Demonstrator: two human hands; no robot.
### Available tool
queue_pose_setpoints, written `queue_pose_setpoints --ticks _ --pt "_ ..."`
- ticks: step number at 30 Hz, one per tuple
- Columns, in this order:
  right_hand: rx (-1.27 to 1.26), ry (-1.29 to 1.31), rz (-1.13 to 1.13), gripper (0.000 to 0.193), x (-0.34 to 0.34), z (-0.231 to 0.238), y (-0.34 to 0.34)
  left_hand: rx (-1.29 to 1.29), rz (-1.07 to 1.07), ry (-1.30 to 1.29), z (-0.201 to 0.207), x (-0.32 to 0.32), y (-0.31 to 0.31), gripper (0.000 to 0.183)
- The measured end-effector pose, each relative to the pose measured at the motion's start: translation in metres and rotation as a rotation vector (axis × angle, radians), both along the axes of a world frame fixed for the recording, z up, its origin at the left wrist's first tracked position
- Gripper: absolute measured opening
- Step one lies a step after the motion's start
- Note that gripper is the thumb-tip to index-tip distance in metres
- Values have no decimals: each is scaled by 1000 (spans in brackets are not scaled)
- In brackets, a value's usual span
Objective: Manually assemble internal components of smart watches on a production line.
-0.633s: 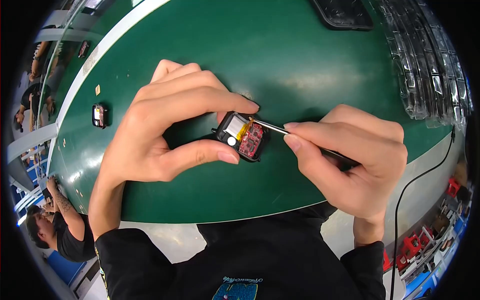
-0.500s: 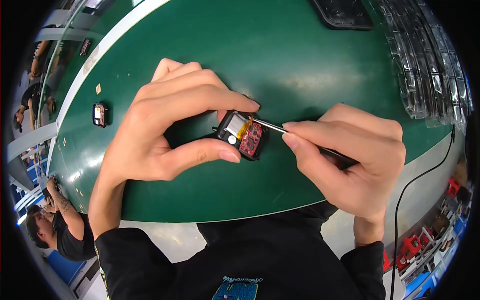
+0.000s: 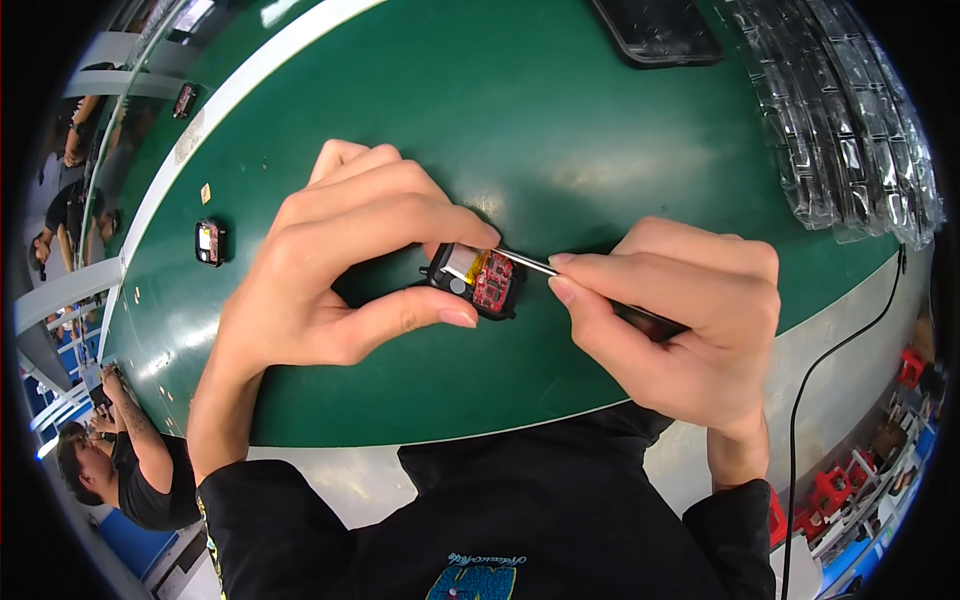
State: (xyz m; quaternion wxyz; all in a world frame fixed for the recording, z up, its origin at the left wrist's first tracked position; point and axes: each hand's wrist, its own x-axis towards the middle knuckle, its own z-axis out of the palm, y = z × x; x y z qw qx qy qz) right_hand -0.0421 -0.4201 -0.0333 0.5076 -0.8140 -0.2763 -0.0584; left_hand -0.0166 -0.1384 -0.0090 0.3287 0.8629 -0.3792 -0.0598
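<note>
Between its thumb and index finger, my left hand (image 3: pixel 345 265) grips a small black electronic device casing (image 3: pixel 513 300) by its edges, just above the table. The casing lies open toward me. Inside it show a red circuit board (image 3: pixel 494 283), a silver battery-like block (image 3: pixel 461 262), yellow tape (image 3: pixel 484 266) and a round pale grey part (image 3: pixel 458 285). My right hand (image 3: pixel 690 310) pinches metal tweezers (image 3: pixel 530 262) with a dark rear part. Their tip meets the casing's upper edge, close to my left index fingertip; what exactly it touches is too small to tell.
On the green table (image 3: pixel 560 130), a similar open device (image 3: pixel 210 242) lies at the left, another (image 3: pixel 185 100) farther off. A black tray-like object (image 3: pixel 660 30) is at the far edge of view, stacked clear plastic trays (image 3: pixel 830 120) at right. A cable (image 3: pixel 815 370) hangs right; a co-worker (image 3: pixel 140 455) sits left.
My right hand and the tweezers have moved slightly left, the tip now closer to my left index fingertip. The casing has turned a little in my left hand. The whole view has shifted slightly.
</note>
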Motion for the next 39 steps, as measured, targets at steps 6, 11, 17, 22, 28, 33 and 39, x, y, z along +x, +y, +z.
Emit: queue_pose_setpoints --ticks 6,11,17,22,28,33,39 --pt "54 62 -74 14 4 6 -4 -5 -7 8 1 4 3 57" --pt "200 65 -175 12 -1 13 -3 -12 8 -79 7 -1 -7 53" --pt "341 49 -164 12 -3 3 -4 -3 18 -160 2 -10 -12 50" --pt "372 29 -191 11 -6 0 -7 -178 66 -266 34 8 -28 49" --pt "355 33 -205 10 -1 -3 -8 -257 -160 -373 116 97 -109 62" --pt "324 65 -184 12 -1 -3 -9 -209 -321 -371 133 162 -197 55" --pt "338 60 -203 11 -3 -4 -3 -191 -347 -428 118 180 -210 45"
